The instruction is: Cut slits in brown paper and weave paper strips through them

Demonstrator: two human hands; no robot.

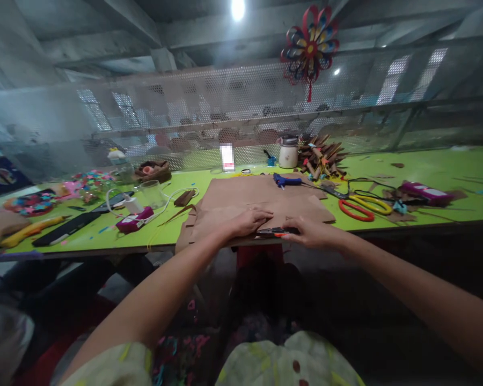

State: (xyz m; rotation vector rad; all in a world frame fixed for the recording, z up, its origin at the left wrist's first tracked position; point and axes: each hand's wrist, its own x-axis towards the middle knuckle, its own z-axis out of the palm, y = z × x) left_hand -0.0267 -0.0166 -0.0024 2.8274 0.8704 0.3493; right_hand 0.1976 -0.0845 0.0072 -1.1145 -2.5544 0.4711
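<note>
My left hand [249, 221] lies flat on brown paper or card sheets [241, 192] at the table's front edge, fingers stretched out towards the right. Just beside it, my right hand [308, 232] is closed around a small dark tool with an orange part [276, 232]. The tool's narrow end points left, along the front edge and close to my left fingers; its exact kind is hard to make out. A blue glue gun [287, 181] rests at the back right of the sheets. Large scissors [356, 209] with red and yellow handles lie to the right.
At left a co-worker's hand [8, 222] is near a yellow tool [32, 230]. A purple box [134, 219] with a white cable stands left of the sheets, another purple box [424, 194] far right. Behind are a jar [288, 153], brown rolls [322, 158] and a phone [227, 157].
</note>
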